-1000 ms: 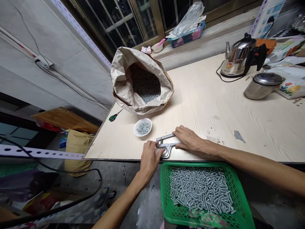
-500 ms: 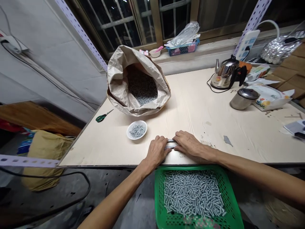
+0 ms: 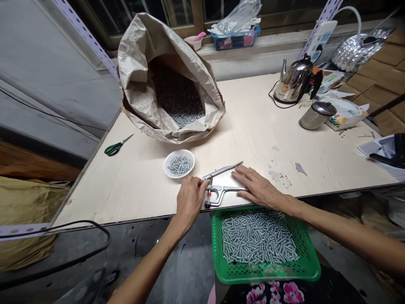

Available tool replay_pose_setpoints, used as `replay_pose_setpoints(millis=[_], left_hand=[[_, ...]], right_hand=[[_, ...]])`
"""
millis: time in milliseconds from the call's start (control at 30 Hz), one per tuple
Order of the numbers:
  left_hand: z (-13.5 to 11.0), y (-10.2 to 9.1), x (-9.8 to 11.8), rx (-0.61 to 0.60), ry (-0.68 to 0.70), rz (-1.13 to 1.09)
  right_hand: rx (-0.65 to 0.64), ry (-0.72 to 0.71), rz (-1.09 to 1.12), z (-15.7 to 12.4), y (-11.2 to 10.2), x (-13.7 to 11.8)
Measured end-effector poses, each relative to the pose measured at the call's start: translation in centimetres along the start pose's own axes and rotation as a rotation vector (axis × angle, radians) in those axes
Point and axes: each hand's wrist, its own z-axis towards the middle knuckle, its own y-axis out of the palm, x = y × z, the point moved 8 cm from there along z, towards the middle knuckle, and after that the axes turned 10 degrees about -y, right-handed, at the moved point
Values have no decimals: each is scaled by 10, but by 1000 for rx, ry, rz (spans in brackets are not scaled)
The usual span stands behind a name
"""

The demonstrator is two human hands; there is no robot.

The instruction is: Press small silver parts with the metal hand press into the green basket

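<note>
A silver two-handled hand tool like pliers lies at the table's front edge, its handles spread apart. Across its head runs a thin rod with a coiled spring, a red band and a black end. My left hand is closed, thumb and fingertips pinching the tool's left end by the rod. My right hand rests at the handle ends with fingers stretched out; the lower handle's tip disappears under it. Just beyond my left hand is a white bowl of small metal pieces, possibly springs.
Below the table edge, a green basket holds many silver screw-like pieces. A large paper sack of metal pieces stands open behind the bowl. Scissors lie left. To the right are a kettle, a lidded metal cup and a tissue pack.
My hands have moved apart, and the tool between them now shows with its handles spread. My right hand's fingers have loosened. The view has shifted closer to the table.
</note>
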Motion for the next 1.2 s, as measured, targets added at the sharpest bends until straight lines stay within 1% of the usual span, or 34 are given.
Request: replay_pose_setpoints(millis=[67, 167, 267, 367, 467, 533, 600, 667, 733, 800, 833, 867, 900, 933, 967, 1000, 1033, 1067, 1100, 1167, 1200], left_hand=[[-7, -1, -19, -63, -100, 35], [-14, 6, -30, -194, -161, 72], [-16, 13, -26, -277, -189, 104], [-15, 16, -17, -328, -209, 125], [-13, 20, -17, -395, -251, 66], [-11, 19, -22, -397, -279, -6], [-12, 14, -29, -373, -319, -75], [-19, 7, -30, -350, -349, -144], [-35, -1, -18, -322, -301, -220], [-55, -7, 6, -318, -163, -257], [-65, -8, 18, -340, -82, -243], [-71, -9, 27, -337, -19, -209], [-72, -13, 30, -295, 16, -157], [-66, -21, 27, -209, 20, -92], [-56, -32, 20, -89, -7, -17], [-42, -44, 10, 43, -58, 60], [-27, -54, -2, 136, -105, 138], [-11, -61, -13, 181, -145, 219], [6, -65, -24, 193, -190, 285], [33, -64, -43, 150, -271, 379], [42, -62, -49, 118, -298, 412]], right_hand=[[-10, 29, 9, -7, 7, -1], [-42, 40, 3, -8, 12, -3], [-52, -3, -23, -5, 13, -7], [-9, -22, -44, -6, 13, -6], [34, -12, -9, -8, 17, 0], [63, -8, 41, -9, 20, 4], [94, 1, 86, -9, 21, 7], [122, 14, 112, -10, 21, 9], [137, 18, 121, -10, 22, 10], [150, 15, 119, -10, 22, 10], [156, 12, 117, -10, 23, 10], [162, 6, 113, -10, 24, 9], [170, 1, 110, -10, 24, 9], [177, -4, 107, -10, 24, 9], [185, -10, 103, -10, 25, 9], [193, -17, 98, -10, 25, 8], [200, -23, 92, -10, 24, 8], [205, -30, 87, -9, 24, 7], [210, -37, 82, -9, 24, 7], [223, -47, 74, -9, 24, 6], [229, -50, 72, -8, 25, 6]])
